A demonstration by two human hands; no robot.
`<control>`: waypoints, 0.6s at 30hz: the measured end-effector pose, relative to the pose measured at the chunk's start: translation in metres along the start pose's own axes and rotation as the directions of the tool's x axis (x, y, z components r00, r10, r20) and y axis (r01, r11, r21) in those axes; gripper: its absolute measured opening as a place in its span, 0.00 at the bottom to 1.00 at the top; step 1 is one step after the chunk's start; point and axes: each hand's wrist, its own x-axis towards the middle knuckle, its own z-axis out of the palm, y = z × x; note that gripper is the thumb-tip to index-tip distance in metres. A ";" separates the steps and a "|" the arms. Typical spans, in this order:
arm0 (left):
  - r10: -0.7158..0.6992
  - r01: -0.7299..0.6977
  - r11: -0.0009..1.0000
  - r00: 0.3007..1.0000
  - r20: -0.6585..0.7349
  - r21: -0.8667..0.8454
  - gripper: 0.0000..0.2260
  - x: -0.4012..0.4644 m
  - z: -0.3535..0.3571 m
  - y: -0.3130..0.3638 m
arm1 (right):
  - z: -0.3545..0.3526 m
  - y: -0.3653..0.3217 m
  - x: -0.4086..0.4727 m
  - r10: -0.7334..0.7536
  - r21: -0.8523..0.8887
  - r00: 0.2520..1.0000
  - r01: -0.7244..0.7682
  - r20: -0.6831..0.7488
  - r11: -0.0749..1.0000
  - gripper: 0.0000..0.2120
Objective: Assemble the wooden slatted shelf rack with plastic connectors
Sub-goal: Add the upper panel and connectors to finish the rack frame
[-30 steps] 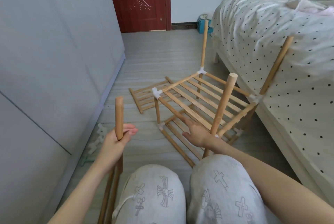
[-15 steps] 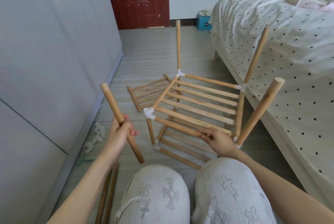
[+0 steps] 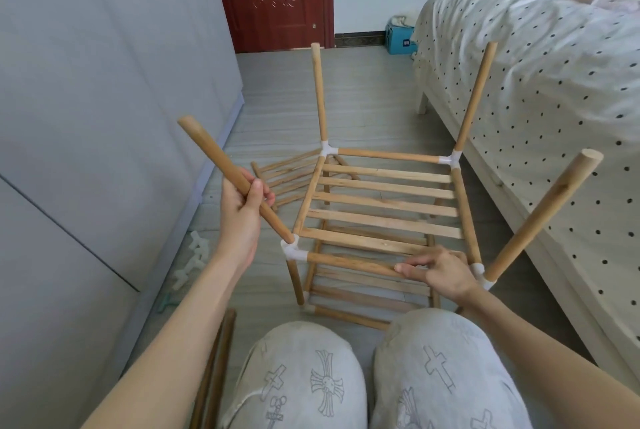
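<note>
The wooden slatted rack [image 3: 381,207] stands on the floor in front of my knees, two tiers joined by white plastic connectors. Three posts rise from its upper corners. My left hand [image 3: 242,210] grips a loose wooden dowel [image 3: 214,155], tilted, with its lower end at the near-left white connector [image 3: 292,250]. My right hand [image 3: 440,273] holds the near front rail [image 3: 349,262] of the upper tier, fingers curled over it, beside the near-right connector [image 3: 479,271].
A spare slatted panel [image 3: 287,176] lies on the floor behind the rack. Loose white connectors [image 3: 194,259] lie by the grey wardrobe on the left. More dowels [image 3: 214,373] lie beside my left knee. A bed [image 3: 540,82] borders the right side.
My left hand swung the dowel's lower end over to the near-left connector. The rack turned to face me squarely, and my right hand shifted along its front rail.
</note>
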 end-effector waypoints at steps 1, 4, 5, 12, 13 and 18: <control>0.006 -0.006 0.999 1.000 -0.004 0.042 0.10 0.000 0.001 -0.004 | 0.000 0.000 0.001 0.011 0.009 1.000 -0.011 0.002 1.000 0.06; 0.027 -0.027 0.990 1.000 0.002 0.136 0.11 -0.002 0.001 -0.016 | 0.002 0.001 0.002 0.022 0.008 1.000 -0.022 0.003 1.000 0.06; 0.030 -0.030 0.988 1.000 0.005 0.153 0.11 -0.001 0.001 -0.018 | 0.002 0.001 0.002 0.022 0.008 1.000 -0.022 0.004 1.000 0.08; -0.033 -0.017 0.954 0.986 0.163 0.298 0.10 0.007 0.009 -0.030 | 0.005 0.006 0.006 0.011 -0.109 1.000 -0.014 -0.026 0.994 0.14; -0.036 -0.007 0.962 0.988 0.152 0.273 0.09 0.006 0.011 -0.033 | 0.007 0.007 0.005 0.010 -0.188 0.999 -0.016 -0.035 0.982 0.14; -0.013 0.008 0.992 0.999 0.038 0.122 0.14 0.008 0.020 -0.041 | 0.014 0.001 0.004 -0.147 -0.330 0.976 0.088 -0.159 0.940 0.15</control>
